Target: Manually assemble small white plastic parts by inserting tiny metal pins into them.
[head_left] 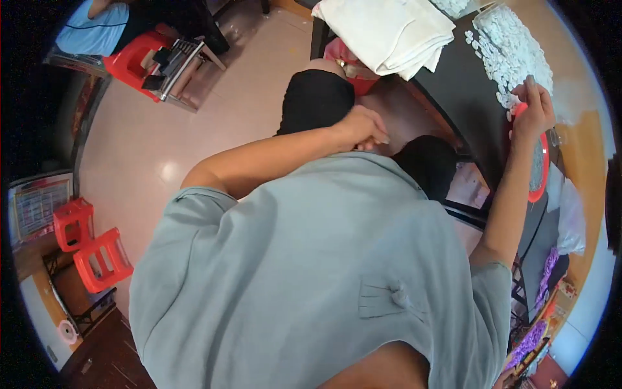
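Note:
My left hand (360, 128) is over my lap, close to the front of my shirt. Its fingers are curled in, and whatever they may hold is hidden. Out to the right, my right hand (536, 111) reaches over the dark table, fingers stretched toward a heap of small white pieces (513, 52). I see nothing held in it. Just below that hand, partly covered by the wrist, lies a red-rimmed round tray (543, 174) with a greyish inside. A few white pieces lie loose along the heap's left edge.
Folded cream cloth (389, 32) lies on the dark table (447, 81) at its far left. A clear plastic bag (571, 217) and purple cord bundles (534, 340) are at the right. Red stools (102, 260) stand at the left. Another person (97, 29) is at the far left.

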`<control>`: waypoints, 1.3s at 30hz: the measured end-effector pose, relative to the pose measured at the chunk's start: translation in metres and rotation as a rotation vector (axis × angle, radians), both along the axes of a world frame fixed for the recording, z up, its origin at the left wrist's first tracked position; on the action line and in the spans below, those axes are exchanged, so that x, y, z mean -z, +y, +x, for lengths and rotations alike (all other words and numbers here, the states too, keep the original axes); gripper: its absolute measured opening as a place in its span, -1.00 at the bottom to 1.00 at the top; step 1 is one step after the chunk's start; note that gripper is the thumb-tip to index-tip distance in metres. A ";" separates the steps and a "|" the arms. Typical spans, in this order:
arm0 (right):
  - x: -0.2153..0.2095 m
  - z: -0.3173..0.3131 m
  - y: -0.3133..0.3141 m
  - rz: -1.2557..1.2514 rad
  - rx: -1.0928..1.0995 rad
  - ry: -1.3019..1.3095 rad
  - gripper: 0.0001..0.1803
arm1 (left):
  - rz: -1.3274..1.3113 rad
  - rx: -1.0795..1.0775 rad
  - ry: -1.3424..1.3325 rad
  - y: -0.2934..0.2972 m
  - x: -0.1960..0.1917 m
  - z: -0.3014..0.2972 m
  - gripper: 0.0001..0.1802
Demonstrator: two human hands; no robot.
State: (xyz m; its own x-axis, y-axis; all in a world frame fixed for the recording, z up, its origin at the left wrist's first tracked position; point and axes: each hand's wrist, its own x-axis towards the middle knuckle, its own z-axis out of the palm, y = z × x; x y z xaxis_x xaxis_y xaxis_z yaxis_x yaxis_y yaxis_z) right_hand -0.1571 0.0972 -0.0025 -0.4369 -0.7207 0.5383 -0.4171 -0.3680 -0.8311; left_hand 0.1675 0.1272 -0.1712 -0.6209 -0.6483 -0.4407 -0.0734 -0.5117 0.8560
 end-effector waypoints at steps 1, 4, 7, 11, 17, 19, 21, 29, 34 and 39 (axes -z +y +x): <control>-0.001 0.001 -0.001 -0.013 0.037 -0.001 -0.81 | 0.004 0.004 0.015 -0.002 0.013 0.003 -0.93; -0.014 0.001 0.002 0.001 0.049 0.088 -0.80 | 0.264 -0.173 0.040 -0.002 0.040 0.008 -0.91; -0.035 0.007 0.009 0.010 0.043 0.244 -0.81 | 0.429 -0.302 0.047 -0.017 0.055 -0.001 -0.90; -0.066 0.030 0.037 -0.040 0.024 0.350 -0.81 | 0.160 -0.332 0.059 -0.117 0.062 -0.034 -0.79; -0.070 0.051 0.075 -0.090 -0.089 0.350 -0.84 | -0.088 -0.340 -0.174 -0.145 0.117 -0.018 -0.77; -0.060 0.055 0.087 -0.081 -0.024 0.372 -0.84 | -0.402 0.012 -0.448 -0.109 0.138 -0.014 -0.74; -0.046 0.047 0.091 -0.052 0.041 0.378 -0.84 | -0.709 0.187 -0.585 -0.091 0.128 -0.017 -0.71; -0.001 0.052 0.075 -0.034 0.138 0.086 -0.86 | -0.967 0.543 -0.776 -0.065 0.105 -0.012 -0.67; 0.024 0.056 0.075 -0.082 0.149 0.538 -0.87 | -1.037 0.416 -0.611 -0.063 0.115 -0.007 -0.70; 0.032 0.043 0.082 0.065 0.180 0.485 -0.89 | -1.015 0.542 -0.802 -0.045 0.088 -0.038 -0.71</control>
State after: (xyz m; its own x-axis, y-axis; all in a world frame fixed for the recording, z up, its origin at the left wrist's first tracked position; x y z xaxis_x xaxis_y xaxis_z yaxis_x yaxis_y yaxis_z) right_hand -0.1144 0.1788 -0.0341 -0.2680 -0.6957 0.6665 -0.8117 -0.2096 -0.5452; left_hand 0.1300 0.0819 -0.2593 -0.6996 -0.6575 -0.2797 -0.6984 0.5465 0.4622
